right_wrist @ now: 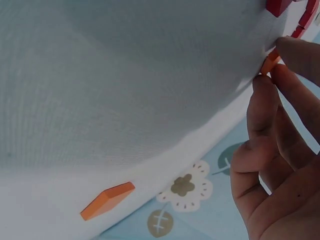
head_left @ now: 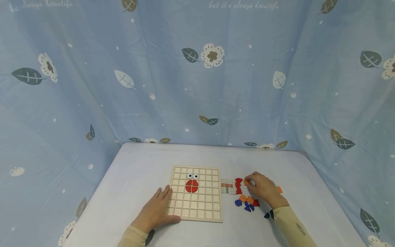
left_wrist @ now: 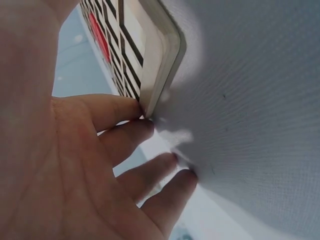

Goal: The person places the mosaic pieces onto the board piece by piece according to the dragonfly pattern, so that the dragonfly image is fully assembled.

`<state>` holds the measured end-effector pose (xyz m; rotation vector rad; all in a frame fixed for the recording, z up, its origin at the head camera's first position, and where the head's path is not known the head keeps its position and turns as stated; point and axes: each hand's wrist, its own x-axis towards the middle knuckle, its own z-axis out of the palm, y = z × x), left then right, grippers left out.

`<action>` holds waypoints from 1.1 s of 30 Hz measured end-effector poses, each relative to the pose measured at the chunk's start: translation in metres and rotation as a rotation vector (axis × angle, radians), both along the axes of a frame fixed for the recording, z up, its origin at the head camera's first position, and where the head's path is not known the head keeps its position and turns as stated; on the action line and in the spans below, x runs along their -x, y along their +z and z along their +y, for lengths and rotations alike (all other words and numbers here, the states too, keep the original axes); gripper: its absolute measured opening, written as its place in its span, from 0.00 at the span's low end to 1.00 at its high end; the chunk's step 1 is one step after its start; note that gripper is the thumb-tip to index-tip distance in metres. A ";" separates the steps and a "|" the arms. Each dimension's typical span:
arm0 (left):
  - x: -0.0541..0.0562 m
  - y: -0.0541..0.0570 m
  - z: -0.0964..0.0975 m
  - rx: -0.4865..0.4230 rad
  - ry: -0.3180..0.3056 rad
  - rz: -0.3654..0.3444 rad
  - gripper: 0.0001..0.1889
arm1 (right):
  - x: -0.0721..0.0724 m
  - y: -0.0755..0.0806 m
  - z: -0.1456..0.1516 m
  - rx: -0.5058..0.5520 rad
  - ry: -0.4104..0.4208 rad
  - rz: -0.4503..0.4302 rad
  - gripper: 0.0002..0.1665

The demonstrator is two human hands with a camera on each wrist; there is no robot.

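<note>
A wooden grid board [head_left: 205,212] lies flat on the table. Two eye pieces [head_left: 192,176] and a round red shape [head_left: 192,186] made of quarter pieces sit in its cells. My left hand [head_left: 156,211] touches the board's left side with spread fingers, its thumb by the front edge; in the left wrist view, fingertips meet the board's corner [left_wrist: 162,45]. To the right, my right hand [head_left: 262,187] pinches an orange tile [right_wrist: 270,62] between thumb and fingers, low over the table. Red pieces [head_left: 238,186] stand beside that tile, next to a pattern card [head_left: 228,187].
Nearer me lie several blue pieces [head_left: 247,206], more orange tiles [head_left: 243,198] and a red piece [head_left: 256,203]. Another orange tile [right_wrist: 107,200] lies apart, beyond the right hand. One blue piece [head_left: 266,215] is by the right wrist. A patterned blue curtain [head_left: 197,85] surrounds the white table.
</note>
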<state>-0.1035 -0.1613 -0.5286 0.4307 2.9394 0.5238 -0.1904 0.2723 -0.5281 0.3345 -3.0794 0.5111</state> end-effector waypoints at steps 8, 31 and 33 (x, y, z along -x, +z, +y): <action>-0.002 -0.001 0.000 -0.023 0.003 -0.002 0.63 | -0.002 0.003 -0.002 -0.007 -0.014 -0.019 0.17; -0.002 -0.001 -0.004 -0.052 -0.015 -0.039 0.60 | 0.001 0.004 0.003 0.049 0.025 0.120 0.18; -0.002 -0.001 -0.003 -0.058 -0.011 -0.040 0.60 | 0.001 0.004 -0.001 0.065 0.037 0.123 0.18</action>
